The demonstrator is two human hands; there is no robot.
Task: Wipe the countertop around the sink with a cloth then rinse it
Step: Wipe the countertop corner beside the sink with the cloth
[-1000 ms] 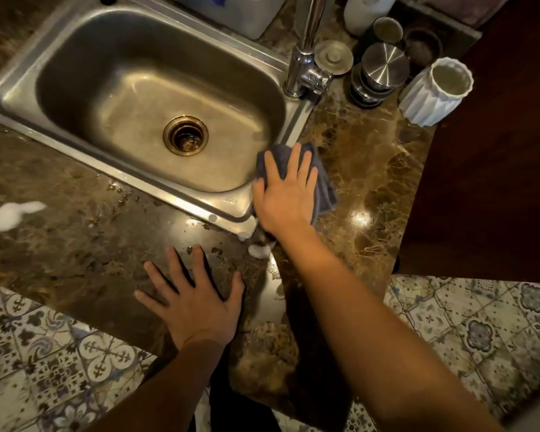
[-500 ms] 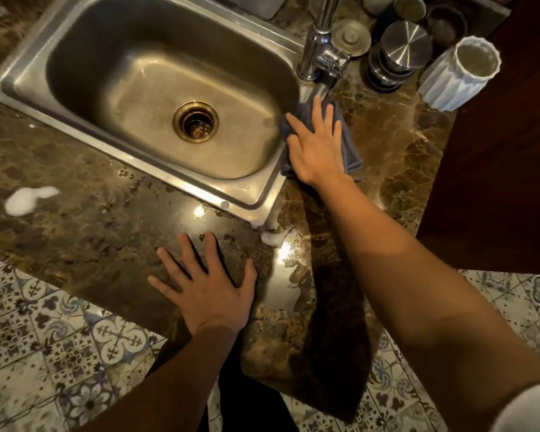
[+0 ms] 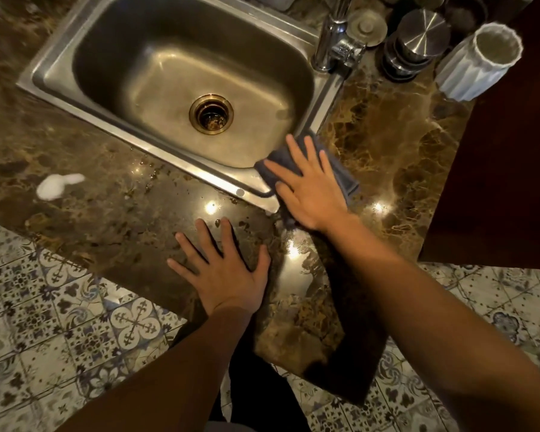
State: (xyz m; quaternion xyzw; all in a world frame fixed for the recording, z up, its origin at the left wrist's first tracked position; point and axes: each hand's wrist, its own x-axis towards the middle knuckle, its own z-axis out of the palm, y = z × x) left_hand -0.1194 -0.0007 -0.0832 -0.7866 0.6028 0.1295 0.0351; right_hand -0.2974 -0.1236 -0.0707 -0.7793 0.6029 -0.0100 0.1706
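Note:
A steel sink (image 3: pixel 85 45) is set into a dark brown marble countertop (image 3: pixel 396 145). My right hand (image 3: pixel 309 188) lies flat with straight fingers on a dark grey-blue cloth (image 3: pixel 343 173), pressing it onto the sink's near right corner and the counter beside it. My left hand (image 3: pixel 225 269) rests flat with spread fingers on the counter near its front edge. A blob of white foam (image 3: pixel 56 185) sits on the counter at the left. The chrome tap (image 3: pixel 334 39) stands at the sink's far right corner.
Behind the tap stand a sink plug (image 3: pixel 367 26), a steel-lidded canister (image 3: pixel 418 42) and a white ribbed cup (image 3: pixel 477 60). A dark wooden surface (image 3: pixel 512 182) borders the counter on the right. Patterned floor tiles (image 3: pixel 75 322) lie below the counter's front edge.
My right hand first slid the cloth away toward the tap, then drew it back to the sink's near right corner. The small foam spot near that corner is gone. My left hand stayed put.

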